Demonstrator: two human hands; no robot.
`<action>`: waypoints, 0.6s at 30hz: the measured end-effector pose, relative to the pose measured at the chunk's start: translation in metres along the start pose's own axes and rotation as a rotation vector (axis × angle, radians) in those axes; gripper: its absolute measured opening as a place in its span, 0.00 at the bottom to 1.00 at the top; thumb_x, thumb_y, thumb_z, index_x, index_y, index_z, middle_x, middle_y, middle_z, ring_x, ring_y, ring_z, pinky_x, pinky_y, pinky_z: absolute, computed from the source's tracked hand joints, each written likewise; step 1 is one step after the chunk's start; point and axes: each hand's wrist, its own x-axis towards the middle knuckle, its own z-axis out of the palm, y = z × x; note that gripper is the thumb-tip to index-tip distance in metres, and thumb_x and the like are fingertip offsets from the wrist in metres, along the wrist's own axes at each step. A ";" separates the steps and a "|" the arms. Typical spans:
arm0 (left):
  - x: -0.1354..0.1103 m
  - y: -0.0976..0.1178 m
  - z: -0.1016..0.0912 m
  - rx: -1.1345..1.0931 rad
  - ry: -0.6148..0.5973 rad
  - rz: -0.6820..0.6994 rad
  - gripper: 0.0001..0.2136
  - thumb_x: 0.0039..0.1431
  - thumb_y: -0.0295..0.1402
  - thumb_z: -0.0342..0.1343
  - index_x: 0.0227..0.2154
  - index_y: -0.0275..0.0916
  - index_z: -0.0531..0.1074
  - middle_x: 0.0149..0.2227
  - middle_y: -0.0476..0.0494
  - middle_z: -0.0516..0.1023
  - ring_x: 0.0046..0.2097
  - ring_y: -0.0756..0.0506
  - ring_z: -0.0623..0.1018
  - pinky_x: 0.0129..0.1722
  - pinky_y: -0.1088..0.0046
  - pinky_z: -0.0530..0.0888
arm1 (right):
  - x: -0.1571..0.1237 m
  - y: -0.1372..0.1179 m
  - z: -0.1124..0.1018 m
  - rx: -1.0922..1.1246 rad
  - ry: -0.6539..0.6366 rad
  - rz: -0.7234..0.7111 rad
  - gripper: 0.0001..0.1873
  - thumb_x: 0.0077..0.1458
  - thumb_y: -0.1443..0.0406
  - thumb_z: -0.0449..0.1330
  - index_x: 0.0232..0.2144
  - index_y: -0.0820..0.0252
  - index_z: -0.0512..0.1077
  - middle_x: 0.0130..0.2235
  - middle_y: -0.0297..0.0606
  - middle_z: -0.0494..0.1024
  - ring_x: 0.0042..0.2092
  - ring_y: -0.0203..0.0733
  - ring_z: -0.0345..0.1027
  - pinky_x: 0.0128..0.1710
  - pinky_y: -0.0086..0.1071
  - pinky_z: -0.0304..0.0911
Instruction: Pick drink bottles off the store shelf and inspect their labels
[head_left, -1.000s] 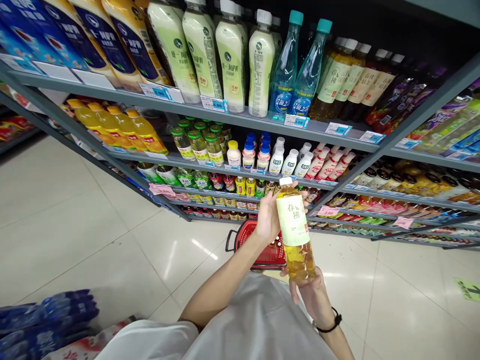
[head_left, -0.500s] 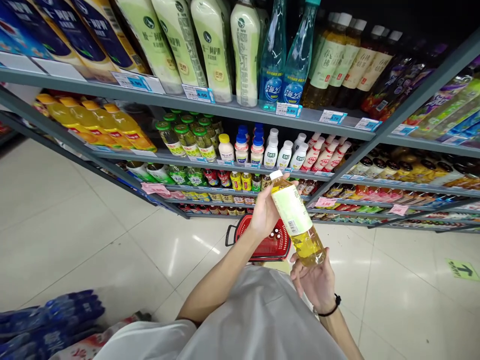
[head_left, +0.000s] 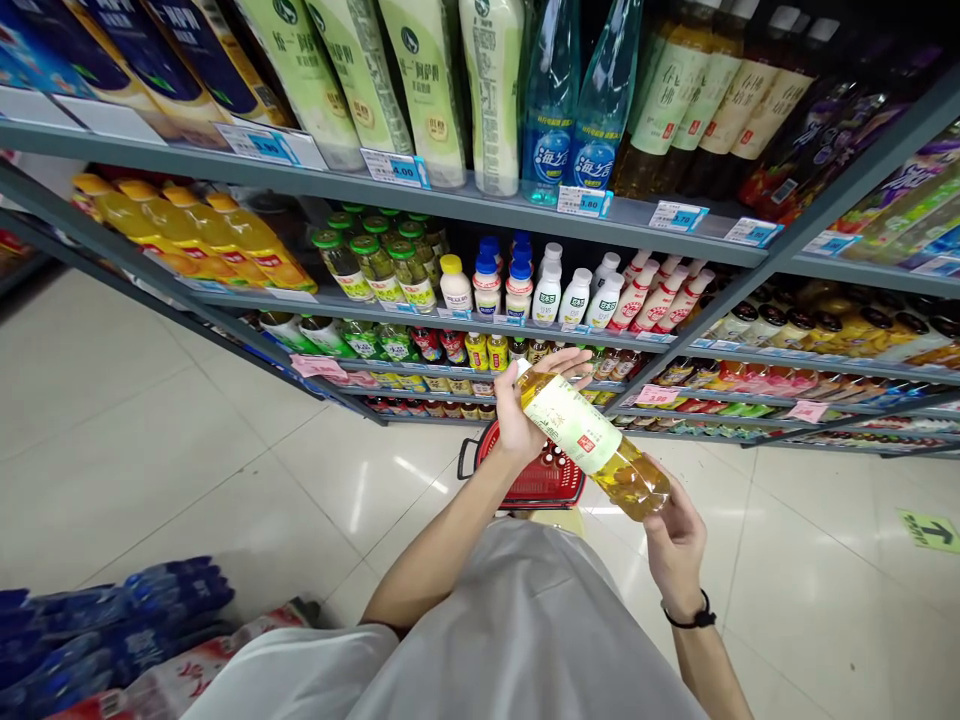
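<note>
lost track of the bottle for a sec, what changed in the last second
The clear plastic bottle of amber drink with a pale green label has tipped from nearly upright to a steep slant, cap upper left, base lower right. The left hand stays at its cap end; the right hand has moved rightward, still at the base. Neither let go. The red plastic shopping basket remains on the floor ahead.

Drinks aisle in a grocery shop

Long grey shelves (head_left: 465, 205) packed with rows of bottled juice, tea and water (head_left: 427, 90), blue-edged price tags (head_left: 395, 168) along the shelf fronts, pink price cards (head_left: 319, 366) lower down, a red shopping basket (head_left: 540, 480) ahead, and glossy floor tiles (head_left: 150, 470) with a green arrow sticker (head_left: 930, 532).
</note>
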 end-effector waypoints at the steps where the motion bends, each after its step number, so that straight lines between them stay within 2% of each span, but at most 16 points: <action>1: 0.000 0.000 -0.001 0.001 -0.003 0.001 0.33 0.64 0.57 0.47 0.49 0.32 0.82 0.57 0.28 0.80 0.62 0.32 0.77 0.66 0.52 0.69 | 0.000 -0.003 0.000 -0.005 -0.003 -0.018 0.34 0.56 0.56 0.74 0.63 0.50 0.74 0.62 0.46 0.78 0.59 0.52 0.77 0.52 0.39 0.80; 4: -0.002 0.000 -0.002 0.000 -0.005 0.008 0.32 0.65 0.55 0.45 0.48 0.31 0.82 0.57 0.28 0.80 0.61 0.32 0.77 0.67 0.51 0.69 | -0.002 -0.008 -0.001 -0.062 -0.015 -0.081 0.39 0.52 0.66 0.77 0.64 0.51 0.72 0.62 0.47 0.78 0.59 0.47 0.77 0.54 0.32 0.78; 7: -0.002 0.001 -0.004 0.004 -0.001 0.004 0.31 0.64 0.54 0.46 0.46 0.31 0.83 0.56 0.28 0.80 0.61 0.31 0.77 0.67 0.50 0.69 | -0.002 -0.012 -0.004 -0.159 -0.079 -0.193 0.41 0.50 0.72 0.77 0.65 0.53 0.72 0.61 0.47 0.79 0.60 0.46 0.76 0.58 0.31 0.76; 9: -0.001 0.002 -0.006 0.006 0.000 -0.002 0.30 0.64 0.53 0.46 0.45 0.31 0.83 0.55 0.28 0.81 0.61 0.31 0.77 0.67 0.50 0.69 | 0.000 -0.015 -0.004 -0.231 -0.152 -0.284 0.42 0.50 0.75 0.75 0.66 0.54 0.71 0.60 0.47 0.79 0.62 0.47 0.75 0.60 0.35 0.75; 11: 0.000 0.003 -0.007 0.007 0.002 -0.006 0.29 0.63 0.53 0.47 0.43 0.31 0.83 0.54 0.28 0.81 0.61 0.31 0.77 0.66 0.50 0.69 | 0.002 -0.019 -0.004 -0.312 -0.221 -0.367 0.43 0.51 0.78 0.73 0.66 0.54 0.69 0.60 0.49 0.78 0.64 0.52 0.73 0.62 0.44 0.75; 14: 0.002 0.005 -0.006 0.013 0.016 -0.008 0.28 0.62 0.52 0.48 0.41 0.32 0.84 0.52 0.29 0.82 0.59 0.32 0.78 0.66 0.51 0.70 | 0.006 -0.025 -0.007 -0.485 -0.282 -0.500 0.43 0.52 0.80 0.70 0.67 0.54 0.68 0.63 0.53 0.75 0.65 0.60 0.71 0.60 0.55 0.75; 18: 0.003 0.007 -0.005 0.026 0.012 0.001 0.25 0.61 0.50 0.50 0.39 0.34 0.84 0.51 0.31 0.83 0.59 0.32 0.78 0.66 0.51 0.70 | 0.007 -0.028 -0.012 -0.684 -0.278 -0.652 0.43 0.54 0.79 0.68 0.69 0.50 0.66 0.66 0.53 0.72 0.65 0.61 0.71 0.55 0.56 0.78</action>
